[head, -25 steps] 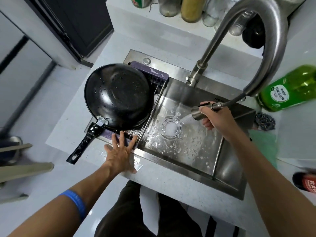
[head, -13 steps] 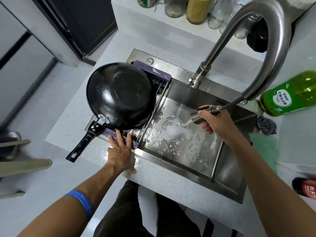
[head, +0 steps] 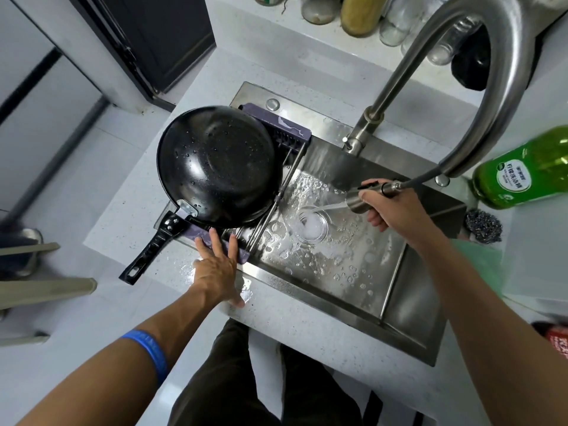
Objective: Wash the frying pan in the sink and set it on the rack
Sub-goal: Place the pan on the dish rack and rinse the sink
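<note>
One frying pan [head: 216,167] lies on the rack [head: 293,135], just beyond the fingertips of the left hand [head: 216,269]; its black bowl faces up, beaded with droplets, and its long axis runs on a diagonal, the single handle [head: 150,250] pointing toward the person and off to the left of that hand, past the sink's edge and over the counter [head: 129,216]; the left hand lies flat with fingers straight, resting on the rack's near purple bar and the wet counter, holding nothing; one blue band [head: 150,353] circles that wrist; the right hand [head: 396,210] curls its fingers round the one pull-out spray head [head: 361,199], which points left, away from the palm, sending a stream to the one drain [head: 312,226] in the sink [head: 408,327]; one hose runs back from the hand to the one arched faucet [head: 504,69]; to the right of the right hand stand one green bottle [head: 522,167] and one steel scourer [head: 482,226]; jars line the ledge beyond, their number unclear.
</note>
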`<state>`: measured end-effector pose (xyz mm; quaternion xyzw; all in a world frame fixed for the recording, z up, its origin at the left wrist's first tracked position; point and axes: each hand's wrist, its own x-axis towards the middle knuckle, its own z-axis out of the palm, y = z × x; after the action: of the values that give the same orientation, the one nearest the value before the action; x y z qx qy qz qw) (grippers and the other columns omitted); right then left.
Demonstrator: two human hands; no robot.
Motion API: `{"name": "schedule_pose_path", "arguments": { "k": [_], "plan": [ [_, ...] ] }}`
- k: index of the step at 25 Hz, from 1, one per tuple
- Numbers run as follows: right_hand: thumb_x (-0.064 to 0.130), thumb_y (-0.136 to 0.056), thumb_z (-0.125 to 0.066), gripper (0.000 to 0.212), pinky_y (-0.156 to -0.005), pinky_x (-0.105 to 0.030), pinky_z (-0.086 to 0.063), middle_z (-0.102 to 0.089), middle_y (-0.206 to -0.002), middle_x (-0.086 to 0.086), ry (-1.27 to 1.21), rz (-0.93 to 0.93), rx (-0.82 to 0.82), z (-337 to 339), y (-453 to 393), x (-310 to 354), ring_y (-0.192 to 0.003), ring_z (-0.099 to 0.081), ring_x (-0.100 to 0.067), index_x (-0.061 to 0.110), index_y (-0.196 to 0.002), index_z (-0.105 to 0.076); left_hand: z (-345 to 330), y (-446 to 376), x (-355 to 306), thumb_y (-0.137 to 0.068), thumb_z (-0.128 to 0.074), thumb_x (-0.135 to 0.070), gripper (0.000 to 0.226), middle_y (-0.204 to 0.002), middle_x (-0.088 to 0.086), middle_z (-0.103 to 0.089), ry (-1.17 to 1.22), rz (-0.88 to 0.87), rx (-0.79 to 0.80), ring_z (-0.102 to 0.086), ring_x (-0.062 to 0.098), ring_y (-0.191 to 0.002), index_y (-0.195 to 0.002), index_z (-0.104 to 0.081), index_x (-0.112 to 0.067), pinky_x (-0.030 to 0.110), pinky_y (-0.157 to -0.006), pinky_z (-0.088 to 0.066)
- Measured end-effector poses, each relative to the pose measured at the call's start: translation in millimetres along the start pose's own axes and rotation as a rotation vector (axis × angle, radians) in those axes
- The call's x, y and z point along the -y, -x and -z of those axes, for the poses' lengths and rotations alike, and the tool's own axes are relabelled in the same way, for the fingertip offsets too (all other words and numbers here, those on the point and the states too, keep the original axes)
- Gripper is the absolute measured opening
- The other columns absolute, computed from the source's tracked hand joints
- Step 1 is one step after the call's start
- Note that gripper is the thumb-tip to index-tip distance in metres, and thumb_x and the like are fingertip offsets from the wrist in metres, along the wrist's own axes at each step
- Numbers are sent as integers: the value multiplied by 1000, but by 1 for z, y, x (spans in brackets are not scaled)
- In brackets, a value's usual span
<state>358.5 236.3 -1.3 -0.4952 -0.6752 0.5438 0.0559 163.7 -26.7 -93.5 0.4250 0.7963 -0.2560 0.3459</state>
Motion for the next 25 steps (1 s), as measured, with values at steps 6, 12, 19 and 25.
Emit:
{"name": "schedule_pose_path", "arguments": {
  "k": [6, 12, 19, 25],
  "plan": [
    [15, -96, -62, 6, -42, -24, -46, -64, -50, 3, -19, 13, -23, -1, 2, 0, -48, -55, -15, 18, -99, -66, 4, 5, -2, -71, -76, -59, 138, -149, 30, 32, -24, -3, -8, 12, 60, -137, -140, 35, -15, 42, -99, -50],
    [17, -96, -63, 7, -45, -26, -47, -66, -51, 4, -31, 2, -28, -3, 3, 1, -51, -56, -16, 23, -94, -66, 3, 5, -2, -71, -76, -58, 138, -149, 28, 33, -19, -7, -5, 13, 59, -137, -142, 34, -16, 40, -99, -50],
    [14, -95, -63, 11, -46, -28, -44, -62, -54, -2, -46, -10, -36, -3, 4, -2, -57, -55, -24, 7, -101, -68, 4, 5, -2, -70, -79, -54, 138, -149, 26, 35, 11, -8, -14, 14, 59, -137, -145, 31, -18, 39, -96, -52],
    [19, -94, -64, 11, -46, -28, -47, -64, -60, -5, -19, -8, -37, -3, 3, -3, -55, -58, -19, 13, -100, -70, 3, 4, -1, -67, -79, -57, 141, -149, 26, 34, 8, -8, -23, 14, 59, -137, -145, 31, -17, 38, -94, -53]
  ]
}}
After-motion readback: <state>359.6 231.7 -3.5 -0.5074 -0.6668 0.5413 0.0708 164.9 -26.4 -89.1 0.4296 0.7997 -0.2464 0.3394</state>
